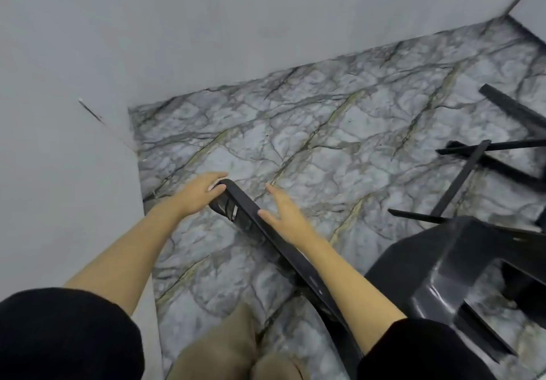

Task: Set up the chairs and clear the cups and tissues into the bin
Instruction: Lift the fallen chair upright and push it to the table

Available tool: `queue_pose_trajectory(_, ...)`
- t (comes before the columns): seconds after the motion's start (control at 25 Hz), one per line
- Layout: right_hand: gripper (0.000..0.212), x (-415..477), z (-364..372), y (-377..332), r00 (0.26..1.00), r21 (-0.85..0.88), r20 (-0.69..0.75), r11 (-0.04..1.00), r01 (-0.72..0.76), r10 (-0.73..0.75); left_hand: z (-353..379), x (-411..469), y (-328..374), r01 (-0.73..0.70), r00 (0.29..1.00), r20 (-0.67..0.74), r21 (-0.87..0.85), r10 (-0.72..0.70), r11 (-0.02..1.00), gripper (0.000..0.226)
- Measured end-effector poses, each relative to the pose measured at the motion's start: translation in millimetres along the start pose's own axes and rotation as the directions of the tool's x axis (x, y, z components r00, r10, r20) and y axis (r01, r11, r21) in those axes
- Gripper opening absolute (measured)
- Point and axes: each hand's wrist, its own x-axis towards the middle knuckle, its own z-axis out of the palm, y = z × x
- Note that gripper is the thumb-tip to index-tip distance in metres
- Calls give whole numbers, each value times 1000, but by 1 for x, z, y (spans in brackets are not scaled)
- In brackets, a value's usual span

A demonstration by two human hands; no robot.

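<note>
Your left hand (pixel 198 195) is curled over the far corner of the black chair's backrest rim (pixel 266 226), fingers wrapped round the top edge, so that hand is closed on the chair. Your right hand (pixel 283 217) lies flat and open against the same rim a little nearer to you, fingers spread, thumb resting on the edge, not yet gripping. Close that right hand round the rim before you shift anything; an open palm will only push, and the glossy plastic looks as if it would slip. Keep the two hands apart along the rim as they are, since a wide hold gives you control over twisting. This chair (pixel 325 288) runs from your hands back toward your right sleeve; whether it stands square on its legs cannot be told from here, because the seat and legs are hidden under your arm. Just to your right a second black chair (pixel 449 276) lies tipped over on the marbled floor (pixel 325 131), legs pointing away, and the dark legs of another overturned chair (pixel 484 155) show further right. The grey wall (pixel 74 158) is close on your left, so move the chair away from it rather than swinging into it. No cups, tissues or bin are in view.
</note>
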Motion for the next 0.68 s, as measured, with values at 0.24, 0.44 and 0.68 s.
queue_pose_trajectory(0.24, 56, 39, 60, 14, 997, -240, -74, 971, -1, -17, 42, 42, -46, -33, 999, -48, -353, 17, 935, 37)
queue_pose_trajectory(0.44, 47, 23, 60, -7, 982, -245, -189, 968, -58, 11, 28, 27, -39, -26, 997, -78, -427, -8, 904, 24)
queue_pose_trajectory(0.68, 51, -56, 25, -60, 963, -293, -248, 956, 27, -103, -10, -59, 24, -85, 988, -155, -499, 7, 862, 29)
